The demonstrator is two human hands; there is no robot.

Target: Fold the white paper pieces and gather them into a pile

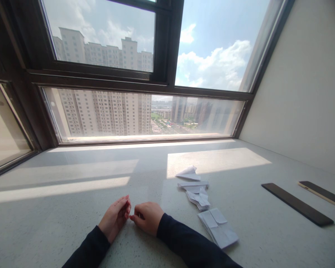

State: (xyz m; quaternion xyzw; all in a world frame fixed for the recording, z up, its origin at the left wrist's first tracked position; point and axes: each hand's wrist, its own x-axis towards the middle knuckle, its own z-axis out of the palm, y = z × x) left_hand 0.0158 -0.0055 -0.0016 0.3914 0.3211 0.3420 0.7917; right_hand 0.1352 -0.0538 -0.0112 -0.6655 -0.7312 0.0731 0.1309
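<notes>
Left hand [115, 217] rests on its edge on the bench [58, 208], near side, palm turned right. Its fingers [123, 204] are curled loosely, tips meeting the right hand's. Something small and reddish shows at the meeting point; too small to tell whether it is a held scrap or only painted nails.

Right hand [147, 217] lies just beside the left, knuckles up, fingers tucked under in a loose fist, thumb and forefinger pinched toward the left fingertips. Whether either hand really grips anything, I cannot tell.

Folded paper lies to the right of both hands, so the right hand is the nearer one. Closest is a flat stack of folded paper [218, 227], just right of the right forearm, long axis running from far-left to near-right. Farther off, a loose pile of folded pieces [197, 193], then a small folded paper shape [188, 173] at the edge of the sun patch. None is touched.

Far right, well apart: a dark flat strip [297, 204] and a phone [322, 194], both lying diagonally.
</notes>
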